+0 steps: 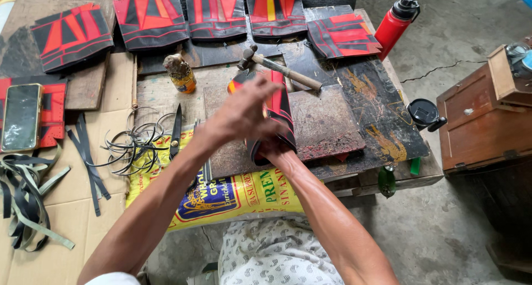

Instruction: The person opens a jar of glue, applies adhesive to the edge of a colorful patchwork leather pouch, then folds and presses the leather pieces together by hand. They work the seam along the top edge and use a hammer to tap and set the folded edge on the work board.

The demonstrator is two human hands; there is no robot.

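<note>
Over the middle of the desk (pixel 382 113), the left hand (pixel 244 116) presses flat-fingered on a rolled red-and-black leather piece (pixel 280 110) whose lower end the mostly hidden right hand (pixel 272 149) grips; it could spring open if pressure eases.

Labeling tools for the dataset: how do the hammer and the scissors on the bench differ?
The hammer lies diagonally on the dark board beyond the hands; the scissors lie nearly straight up the frame, beside the wire rings. The hammer has a pale wooden handle and metal head; the scissors look dark all over. Neither the left hand nor the right hand touches either.
</note>
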